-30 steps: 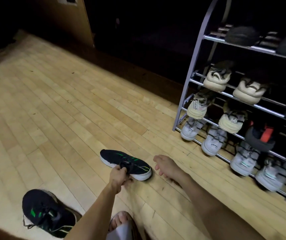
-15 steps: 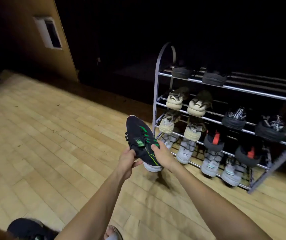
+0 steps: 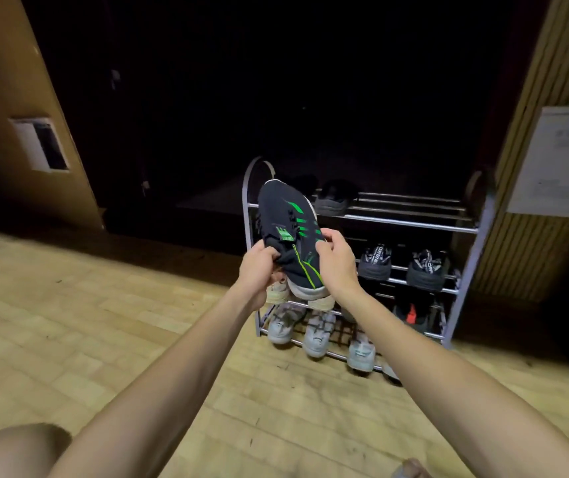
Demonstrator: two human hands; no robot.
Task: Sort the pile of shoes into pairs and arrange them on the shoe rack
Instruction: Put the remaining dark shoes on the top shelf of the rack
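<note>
A black sneaker with green stripes (image 3: 284,222) is held up in the air, toe pointing up, in front of the left end of the grey metal shoe rack (image 3: 410,224). My left hand (image 3: 258,270) grips its heel collar from the left. My right hand (image 3: 336,262) pinches its right side. The rack holds a dark shoe (image 3: 333,198) on the top shelf, two black shoes with white lettering (image 3: 400,265) on the second shelf, and several pale sneakers (image 3: 315,331) lower down. The sneaker and my hands hide part of the rack's left side.
Light wooden floor (image 3: 103,339) spreads to the left and front. A tan wall with a small white panel (image 3: 40,143) stands at the left, a ribbed wall with a paper notice (image 3: 558,160) at the right. My bare knee (image 3: 14,450) shows bottom left.
The sneaker went from the floor up into the air in front of the rack. My right hand joined my left on it. The second green-striped shoe dropped out of view.
</note>
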